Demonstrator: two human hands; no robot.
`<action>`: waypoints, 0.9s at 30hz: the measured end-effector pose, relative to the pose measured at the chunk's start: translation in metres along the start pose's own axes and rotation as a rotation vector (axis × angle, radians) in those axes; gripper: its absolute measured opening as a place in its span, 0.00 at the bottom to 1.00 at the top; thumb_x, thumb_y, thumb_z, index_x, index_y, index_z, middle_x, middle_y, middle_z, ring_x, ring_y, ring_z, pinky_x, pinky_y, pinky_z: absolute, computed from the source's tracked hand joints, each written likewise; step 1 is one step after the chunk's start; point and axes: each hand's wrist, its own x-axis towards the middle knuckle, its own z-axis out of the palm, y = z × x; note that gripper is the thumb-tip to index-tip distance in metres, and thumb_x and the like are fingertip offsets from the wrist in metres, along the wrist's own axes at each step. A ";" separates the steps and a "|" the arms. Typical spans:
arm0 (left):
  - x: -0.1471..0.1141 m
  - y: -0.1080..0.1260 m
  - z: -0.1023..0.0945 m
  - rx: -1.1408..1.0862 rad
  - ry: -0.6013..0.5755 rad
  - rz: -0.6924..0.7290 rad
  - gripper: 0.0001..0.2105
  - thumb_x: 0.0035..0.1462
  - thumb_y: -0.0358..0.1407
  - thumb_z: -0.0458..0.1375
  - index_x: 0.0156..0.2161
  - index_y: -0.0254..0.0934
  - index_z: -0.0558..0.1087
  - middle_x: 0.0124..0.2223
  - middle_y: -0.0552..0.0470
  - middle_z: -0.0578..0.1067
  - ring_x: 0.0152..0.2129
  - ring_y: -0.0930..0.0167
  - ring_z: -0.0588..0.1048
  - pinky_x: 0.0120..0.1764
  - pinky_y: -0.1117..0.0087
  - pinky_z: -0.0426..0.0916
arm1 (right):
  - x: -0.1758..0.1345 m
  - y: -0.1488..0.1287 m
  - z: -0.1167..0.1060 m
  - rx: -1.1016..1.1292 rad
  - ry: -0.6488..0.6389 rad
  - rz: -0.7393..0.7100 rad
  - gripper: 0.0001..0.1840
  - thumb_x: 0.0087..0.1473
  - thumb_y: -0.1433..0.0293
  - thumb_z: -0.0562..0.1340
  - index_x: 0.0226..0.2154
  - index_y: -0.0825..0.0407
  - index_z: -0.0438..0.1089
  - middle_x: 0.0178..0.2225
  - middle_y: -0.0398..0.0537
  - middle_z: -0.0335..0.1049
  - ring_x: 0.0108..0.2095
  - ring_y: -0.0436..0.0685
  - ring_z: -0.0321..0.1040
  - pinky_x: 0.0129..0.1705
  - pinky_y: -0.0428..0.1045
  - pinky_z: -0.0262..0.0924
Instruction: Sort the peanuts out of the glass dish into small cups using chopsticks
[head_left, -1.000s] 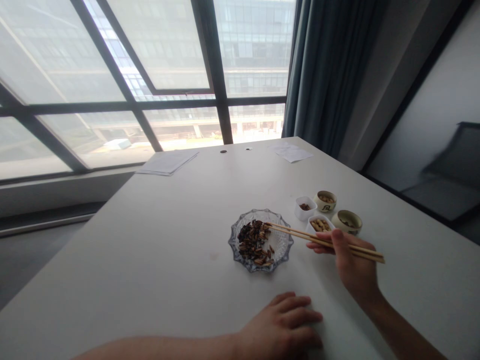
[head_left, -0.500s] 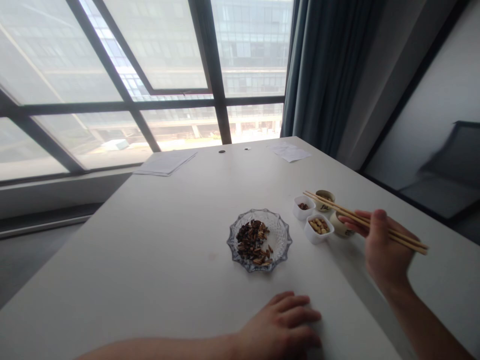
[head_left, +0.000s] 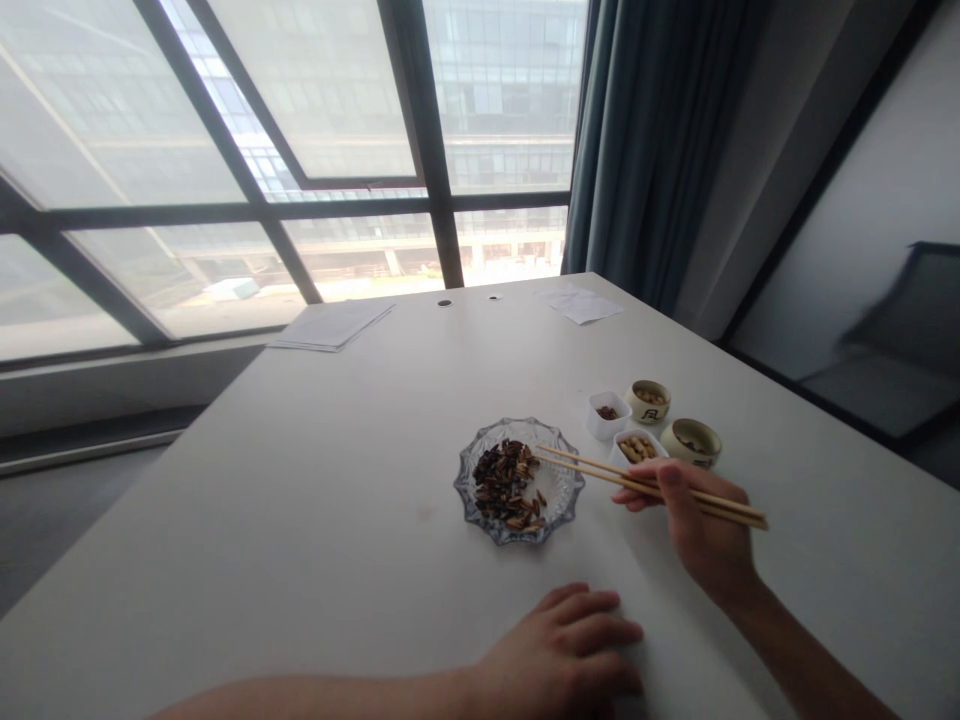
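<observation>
My right hand (head_left: 701, 520) is closed around a pair of wooden chopsticks (head_left: 600, 471). Their tips are over the glass bowl (head_left: 564, 500), at the right edge of a heap of dark brown, elongated dried pieces (head_left: 504, 485); I cannot tell whether they touch a piece. My left hand (head_left: 574, 645) lies on the table nearer to me, fingers stretched out, holding nothing. Just past my right hand stands a white cup of tan, peanut-like pieces (head_left: 637, 447), partly hidden by the fingers. Behind it is a white cup with small brown pieces (head_left: 607, 413).
Two cream pots stand to the right of the white cups: a far one (head_left: 649, 402) and a near one (head_left: 694, 442), both with something inside. Paper sheets (head_left: 330, 326) lie at the table's far left, more paper (head_left: 583, 303) at the far right. A window (head_left: 337, 100) and a dark curtain (head_left: 645, 150) rise beyond.
My right hand has moved left and slightly toward me, carrying the chopsticks from above the cups and pots to the glass bowl. My left hand stays in place.
</observation>
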 end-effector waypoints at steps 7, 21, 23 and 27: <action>0.000 0.000 0.001 0.000 0.018 -0.001 0.14 0.77 0.47 0.51 0.55 0.45 0.75 0.67 0.58 0.73 0.69 0.66 0.66 0.71 0.62 0.57 | -0.009 0.023 0.010 0.015 -0.264 0.005 0.16 0.70 0.59 0.62 0.39 0.51 0.82 0.34 0.51 0.84 0.32 0.58 0.83 0.33 0.49 0.79; 0.001 0.000 0.000 -0.035 0.013 -0.005 0.12 0.76 0.45 0.55 0.54 0.44 0.75 0.67 0.55 0.73 0.68 0.66 0.66 0.72 0.62 0.55 | -0.009 0.013 0.013 0.017 -0.035 0.023 0.20 0.63 0.52 0.68 0.35 0.53 0.83 0.29 0.52 0.84 0.27 0.61 0.83 0.31 0.51 0.80; 0.000 -0.001 0.001 -0.044 0.024 0.000 0.13 0.76 0.46 0.53 0.54 0.44 0.74 0.67 0.56 0.73 0.68 0.66 0.66 0.71 0.62 0.55 | -0.004 0.007 0.010 0.004 0.042 0.016 0.21 0.63 0.52 0.68 0.35 0.53 0.83 0.29 0.52 0.84 0.26 0.61 0.83 0.30 0.51 0.80; 0.001 -0.001 0.000 -0.049 0.019 -0.003 0.13 0.77 0.47 0.52 0.54 0.44 0.74 0.67 0.57 0.73 0.68 0.66 0.66 0.71 0.63 0.55 | 0.012 -0.006 -0.005 -0.030 0.241 -0.041 0.23 0.65 0.52 0.66 0.34 0.55 0.82 0.29 0.53 0.84 0.26 0.61 0.83 0.30 0.52 0.81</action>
